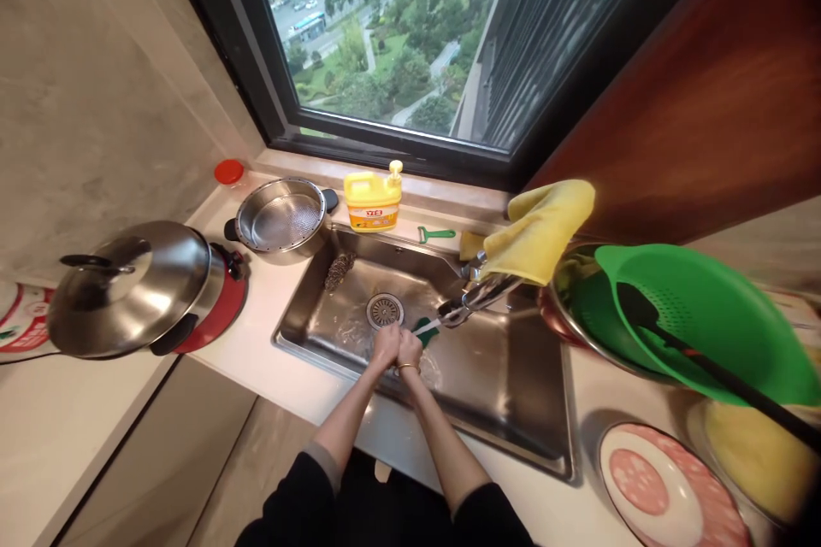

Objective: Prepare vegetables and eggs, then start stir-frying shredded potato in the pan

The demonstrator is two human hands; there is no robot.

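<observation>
At the far left of the frame a pot [138, 286] with a steel lid sits on a red base on the counter [256, 342]. To its right, in the upper left, stands a red cap [229, 172] and a steel strainer [282, 218]. A yellow soap bottle [373, 201] stands behind the sink [513, 393], and a scourer [339, 270] lies in the sink's far left corner, near the drain [384, 310].

In the centre of the frame both hands are over the sink, touching each other. The left hand [386, 346] is closed in a fist; the right hand [409, 349] is closed also. A green and white tool [425, 327] comes out from the right hand's grip toward the tap [471, 299].

A yellow cloth [542, 231] hangs over the tap. Further right a green colander [711, 316] rests in a steel bowl, and a pink plate [667, 487] lies in the lower right.
</observation>
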